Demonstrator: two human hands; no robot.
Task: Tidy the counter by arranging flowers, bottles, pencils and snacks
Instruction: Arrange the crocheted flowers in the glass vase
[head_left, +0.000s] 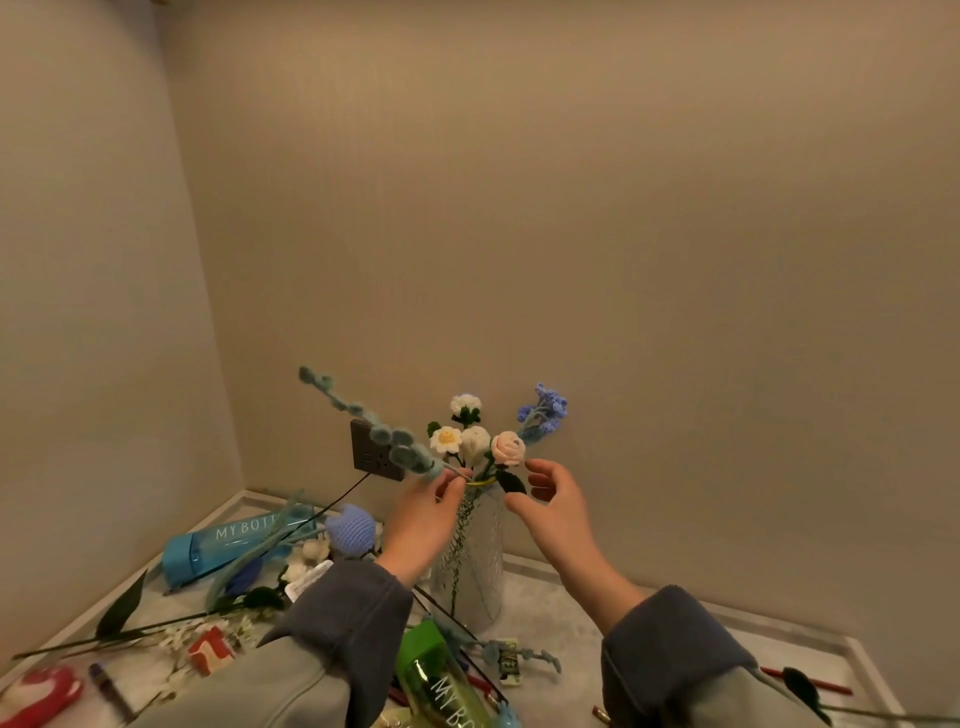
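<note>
Crocheted white, pink and blue flowers already stand in the clear ribbed glass vase at centre. The left hand pinches a fuzzy grey-blue sprig at its rim. The right hand has its fingers spread and empty. Far-left blue plastic bottle, near green bottle and right red pencil lie unsorted.

Both arms reach forward and up from the bottom edge, forearms bare beyond pushed-back cuffs. The left sleeve and right sleeve are grey with darker cuffs. The left hand is raised with its back to the camera, fingertips bunched and pinching the thin end of a blue sprig. The right hand is level with it and close by, loosely curved, thumb and forefinger apart, gripping nothing.
</note>
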